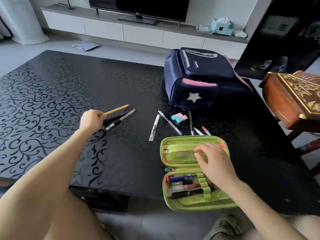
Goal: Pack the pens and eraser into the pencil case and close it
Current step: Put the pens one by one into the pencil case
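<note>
So, the left hand [92, 118] was stretched out over the glossy black scroll-patterned bench [52, 87], fingers curled and pinching the near end of a thin yellow pencil [117, 109]. A black pen [115, 118] and a clear-barrelled pen with a black grip [121, 119] ran under the same hand; could not tell if they were gripped or only touched. The right hand [213, 160] rested on the mesh pocket of the open lime-green pencil case [162, 153], fingers loosely bent, grasping nothing. The case lay flat near the front right of the bench, lid half farther away, tray half nearer. Elastic loops in the tray held a blue pen [182, 178] with several dark and red ones below it. Loose beyond the case lay a white pen [154, 127], a slim clear pen [170, 122], a thin dark pen [190, 122], a red-capped pen [206, 130], and a pastel pink-and-blue block eraser [179, 117] among them. A navy backpack with a silver star [199, 78] sat behind the eraser. A carved brown wooden box [294, 101] stood at the far right.
</note>
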{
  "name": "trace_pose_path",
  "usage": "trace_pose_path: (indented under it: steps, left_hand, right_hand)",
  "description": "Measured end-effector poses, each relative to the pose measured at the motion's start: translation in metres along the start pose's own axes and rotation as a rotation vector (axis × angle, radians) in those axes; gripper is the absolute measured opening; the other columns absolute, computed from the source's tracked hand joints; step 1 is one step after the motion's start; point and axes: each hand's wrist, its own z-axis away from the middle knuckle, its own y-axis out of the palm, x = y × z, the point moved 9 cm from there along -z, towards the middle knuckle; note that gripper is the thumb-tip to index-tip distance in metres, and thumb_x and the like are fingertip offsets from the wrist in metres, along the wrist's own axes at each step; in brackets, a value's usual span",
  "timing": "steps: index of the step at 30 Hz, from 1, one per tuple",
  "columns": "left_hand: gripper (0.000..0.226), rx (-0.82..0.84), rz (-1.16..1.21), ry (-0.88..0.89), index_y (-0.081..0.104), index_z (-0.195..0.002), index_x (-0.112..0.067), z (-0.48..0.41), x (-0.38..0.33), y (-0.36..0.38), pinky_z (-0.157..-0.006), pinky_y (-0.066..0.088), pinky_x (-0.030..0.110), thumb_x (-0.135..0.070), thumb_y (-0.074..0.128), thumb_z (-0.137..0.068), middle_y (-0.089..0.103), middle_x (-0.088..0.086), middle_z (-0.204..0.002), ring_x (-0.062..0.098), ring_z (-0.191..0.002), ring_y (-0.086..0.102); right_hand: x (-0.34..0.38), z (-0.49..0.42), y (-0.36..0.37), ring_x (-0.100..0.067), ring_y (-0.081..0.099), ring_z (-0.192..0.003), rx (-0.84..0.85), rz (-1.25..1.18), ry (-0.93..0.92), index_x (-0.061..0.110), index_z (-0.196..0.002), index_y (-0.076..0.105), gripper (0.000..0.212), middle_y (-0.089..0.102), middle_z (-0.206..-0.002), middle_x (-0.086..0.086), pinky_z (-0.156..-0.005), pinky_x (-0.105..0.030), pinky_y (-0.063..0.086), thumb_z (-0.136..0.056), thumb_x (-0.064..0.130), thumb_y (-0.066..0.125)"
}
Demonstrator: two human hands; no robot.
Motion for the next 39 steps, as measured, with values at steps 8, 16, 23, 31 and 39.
trace_pose_path:
  steps: [8, 16, 23, 31, 39]
  left_hand:
    - [0.015, 0.137, 0.207, 0.312, 0.056, -0.096, -0.029, 0.151, -0.077, -0.008, -0.054, 0.041, 0.025, -0.017, 0.046, -0.096, 0.057, 0.000, -0.062, 0.024, -0.056, 0.053]
    - [0.006, 0.343, -0.238, 0.801, 0.050, -0.085, -0.026, 0.305, -0.123, 0.025, -0.047, 0.041, 0.024, -0.022, 0.055, -0.084, 0.051, -0.011, -0.061, 0.013, -0.057, 0.052]
    - [0.036, 0.293, -0.382, 0.962, 0.058, -0.083, -0.024, 0.312, -0.161, 0.049, -0.043, 0.038, 0.019, -0.013, 0.077, -0.054, 0.052, -0.010, -0.052, 0.015, -0.045, 0.047]
    - [0.017, 0.299, -0.343, 1.082, 0.053, -0.060, -0.022, 0.317, -0.216, 0.077, -0.054, 0.044, 0.021, -0.018, 0.069, -0.059, 0.055, -0.010, -0.058, 0.018, -0.053, 0.051]
    - [0.033, 0.442, -0.340, 0.746, 0.054, -0.087, -0.016, 0.280, -0.207, 0.095, -0.073, 0.037, 0.029, -0.048, 0.061, -0.081, 0.057, -0.003, -0.090, 0.021, -0.092, 0.055]
  right_hand:
    - [-0.044, 0.051, -0.027, -0.013, 0.055, -0.083, -0.070, -0.037, 0.116, 0.009, -0.093, 0.069, 0.010, 0.067, -0.086, 0.003, -0.074, -0.024, 0.041, -0.083, 0.008, 0.065]
    - [-0.074, 0.082, -0.018, -0.016, 0.057, -0.077, -0.078, -0.058, 0.175, 0.009, -0.090, 0.069, 0.009, 0.066, -0.081, 0.003, -0.068, -0.024, 0.040, -0.082, 0.007, 0.065]
    - [-0.087, 0.093, -0.020, -0.018, 0.057, -0.075, -0.112, -0.058, 0.206, 0.010, -0.087, 0.069, 0.008, 0.066, -0.078, 0.002, -0.065, -0.024, 0.041, -0.081, 0.006, 0.066]
    - [-0.092, 0.090, -0.008, -0.018, 0.057, -0.075, -0.117, -0.062, 0.210, 0.010, -0.087, 0.068, 0.007, 0.065, -0.078, 0.002, -0.064, -0.024, 0.041, -0.081, 0.007, 0.065]
    - [-0.095, 0.087, -0.009, -0.019, 0.054, -0.072, -0.292, -0.002, 0.221, 0.012, -0.086, 0.068, 0.023, 0.063, -0.082, 0.000, -0.064, -0.032, 0.044, -0.085, 0.027, 0.050]
